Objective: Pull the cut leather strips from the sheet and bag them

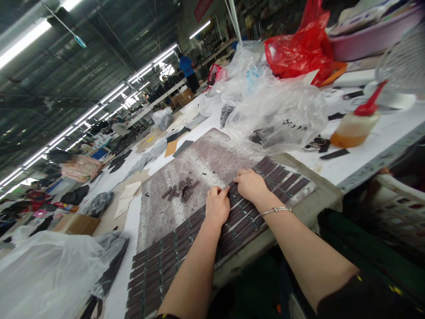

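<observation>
Rows of dark brown strips [179, 239] lie side by side along the near part of a worn, dusty board [212, 150]. My left hand [217, 204] is closed at the far edge of these rows, thumb and finger pinching the end of a small dark strip. Just to its right, my right hand [250, 184], with a silver bangle on the wrist, has its fingers pressed together at the same edge; what they hold is too small to name. A loose pile of short brown pieces [184, 188] sits on the board beyond my left hand.
Clear plastic bags [282, 115] and a red bag [299, 48] lie behind the board. A bottle with a red nozzle [357, 122] stands at the right, near a fan [403, 62]. Another plastic bag [49, 270] fills the near left. People are farther back.
</observation>
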A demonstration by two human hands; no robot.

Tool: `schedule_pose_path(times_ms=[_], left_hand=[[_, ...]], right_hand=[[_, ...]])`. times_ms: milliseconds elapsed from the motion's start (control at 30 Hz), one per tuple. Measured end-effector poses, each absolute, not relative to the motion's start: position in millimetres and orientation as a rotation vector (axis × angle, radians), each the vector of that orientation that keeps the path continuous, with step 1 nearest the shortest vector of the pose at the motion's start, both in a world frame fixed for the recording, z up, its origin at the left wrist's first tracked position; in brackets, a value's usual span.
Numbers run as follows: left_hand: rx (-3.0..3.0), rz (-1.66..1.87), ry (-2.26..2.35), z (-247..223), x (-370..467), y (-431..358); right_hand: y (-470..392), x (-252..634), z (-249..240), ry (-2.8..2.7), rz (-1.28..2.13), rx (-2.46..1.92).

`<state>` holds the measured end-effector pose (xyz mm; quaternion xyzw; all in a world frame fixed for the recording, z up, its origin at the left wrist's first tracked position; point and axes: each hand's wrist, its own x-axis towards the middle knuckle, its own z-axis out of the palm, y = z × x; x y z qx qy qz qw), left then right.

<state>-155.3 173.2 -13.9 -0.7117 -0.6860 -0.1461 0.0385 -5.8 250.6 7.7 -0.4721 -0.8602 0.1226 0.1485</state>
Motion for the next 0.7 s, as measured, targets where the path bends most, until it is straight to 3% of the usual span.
schedule_pose_path(times_ms=[133, 300, 367, 567, 700], left_hand=[[-2.199, -0.579, -2.096, -17.7, -155.3, 174.2], [-2.079, -1.204, -2.137, -19.0, -186.0, 175.8], [-1.812, -1.29, -2.218, -14.3, -212.6, 174.4], [-1.422, -0.445, -2.659, -0.4, -286.7, 166.6], [-1.479, -0.334, -2.662, -2.6, -298.9, 164.3]], right_hand=[[243.6, -6.5, 10.5, -2.482, 0.332, -1.414], [240.5, -8.4, 14.1, -2.467, 0.392, -1.493], [241.1, -8.6, 14.8, -2.466, 0.42, -1.496], [242.7, -10.5, 15.8, -2.435, 0.46, -1.542], [242.8, -12.1, 16.6, -2.429, 0.484, -1.563]])
